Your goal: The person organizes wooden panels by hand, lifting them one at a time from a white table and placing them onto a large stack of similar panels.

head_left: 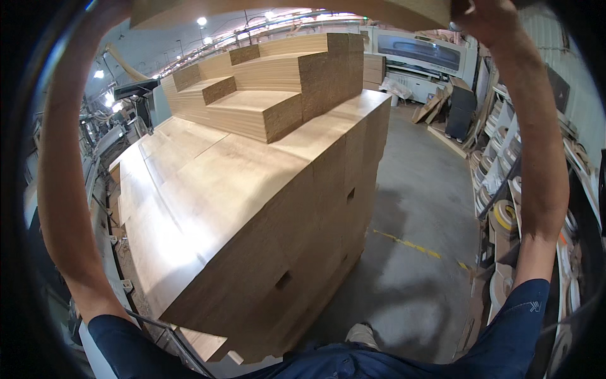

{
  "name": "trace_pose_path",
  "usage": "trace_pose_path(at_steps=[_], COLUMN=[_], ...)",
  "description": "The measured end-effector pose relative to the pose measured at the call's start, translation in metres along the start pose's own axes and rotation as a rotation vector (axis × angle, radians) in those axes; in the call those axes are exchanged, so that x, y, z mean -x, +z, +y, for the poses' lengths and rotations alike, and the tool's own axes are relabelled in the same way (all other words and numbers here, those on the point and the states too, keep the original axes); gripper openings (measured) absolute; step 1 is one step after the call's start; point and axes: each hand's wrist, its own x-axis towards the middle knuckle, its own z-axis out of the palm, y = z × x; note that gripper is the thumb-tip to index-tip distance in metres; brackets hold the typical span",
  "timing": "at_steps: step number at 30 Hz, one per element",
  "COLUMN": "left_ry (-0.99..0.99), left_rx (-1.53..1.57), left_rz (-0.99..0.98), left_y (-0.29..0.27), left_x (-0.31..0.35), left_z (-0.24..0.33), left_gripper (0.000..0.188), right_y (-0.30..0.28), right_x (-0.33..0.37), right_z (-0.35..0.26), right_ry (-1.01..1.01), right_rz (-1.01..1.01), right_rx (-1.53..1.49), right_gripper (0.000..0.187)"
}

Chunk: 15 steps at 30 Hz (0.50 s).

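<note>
Both my arms are raised, and a pale wooden board [290, 12] spans the top of the view between them. My right hand [489, 22] is closed on the board's right end. At the other end is my left hand [113, 9], mostly cut off by the dark rim, holding the board's left edge. Below stands a large stack of boards [221, 170] with a wood-grain top. On it, shorter boards [252, 104] are piled in uneven steps toward the far side.
Grey concrete floor [416, 202] with a worn yellow line [407, 243] runs along the stack's right side. Racks of edge-band rolls [505, 215] line the right. A white machine with a window [416, 54] stands at the back, near a dark bin [461, 110] and leaning panels [434, 104].
</note>
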Motion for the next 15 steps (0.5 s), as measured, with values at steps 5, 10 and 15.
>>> trace_pose_path(at_steps=[5,10,15], left_ry=[0.416,0.957,-0.33], left_rx=[-0.231,-0.076,0.714], left_rz=[-0.091,-0.531,-0.657], left_y=[0.085,0.184,0.302], left_x=[-0.069,-0.179,-0.144], left_z=[-0.05,-0.162,-0.143], left_gripper=[0.038,0.034,0.036], right_y=[-0.019,-0.048,-0.059], right_x=[-0.059,-0.09,-0.105], right_z=[0.108,0.199,0.256], right_ry=[0.374,0.464,0.562], right_rz=[0.021,-0.162,-0.132], right_rx=[-0.269,-0.256,-0.39], right_gripper=[0.037,0.054,0.06])
